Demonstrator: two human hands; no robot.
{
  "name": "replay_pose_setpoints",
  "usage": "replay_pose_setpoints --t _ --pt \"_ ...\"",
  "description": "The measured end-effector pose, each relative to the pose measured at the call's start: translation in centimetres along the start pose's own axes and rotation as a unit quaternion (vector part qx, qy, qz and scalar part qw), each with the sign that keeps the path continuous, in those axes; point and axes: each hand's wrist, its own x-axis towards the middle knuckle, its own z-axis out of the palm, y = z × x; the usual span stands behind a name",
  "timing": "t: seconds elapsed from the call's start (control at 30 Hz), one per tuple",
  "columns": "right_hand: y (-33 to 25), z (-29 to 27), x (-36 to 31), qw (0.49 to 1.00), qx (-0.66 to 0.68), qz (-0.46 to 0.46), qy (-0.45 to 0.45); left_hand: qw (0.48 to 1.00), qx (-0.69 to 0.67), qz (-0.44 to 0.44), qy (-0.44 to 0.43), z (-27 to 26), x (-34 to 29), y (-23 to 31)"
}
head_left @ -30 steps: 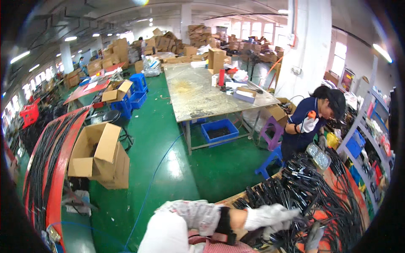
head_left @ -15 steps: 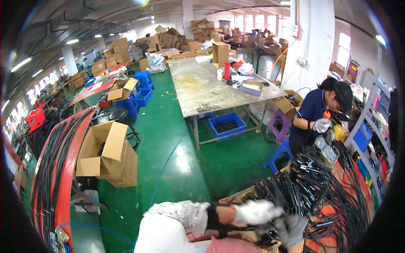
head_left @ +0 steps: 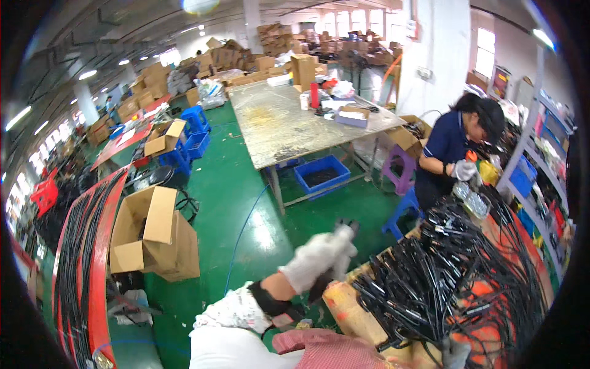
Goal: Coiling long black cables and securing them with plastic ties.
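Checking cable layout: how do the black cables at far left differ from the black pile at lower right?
Layout: the left cables lie in long, roughly parallel strands; the right pile is heaped, with strands crossing.
Ends: the right pile shows many thick, rod-like pieces; I can make out none among the left cables.
Hands: the right hand is at the right pile's near edge; none is by the left cables.
Shared: both are mainly black.

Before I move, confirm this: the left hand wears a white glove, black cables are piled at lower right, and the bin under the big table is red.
No: the bin under the big table is blue, not red; the head view shows it. The white-gloved left hand and piled black cables are as you say.
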Motion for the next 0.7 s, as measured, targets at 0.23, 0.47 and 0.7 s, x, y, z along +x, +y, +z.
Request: replay_pose_setpoints --t 0.23,0.47,0.7 --pt "-2.5 -1.7 4.5 0.996 -0.051 -0.060 0.031 0.874 0.343 0.022 -0.343 10.7 -2.5 -3.1" --pt "-0.5 -1.7 1.5 0.995 -0.044 -0.083 -0.014 0.960 0.152 -0.065 -0.227 10.8 -3.2 -3.4" --pt "1.5 4.8 -2.0 0.966 0.130 0.103 0.200 0.892 0.245 -0.173 -0.338 17.9 -4.9 -2.7"
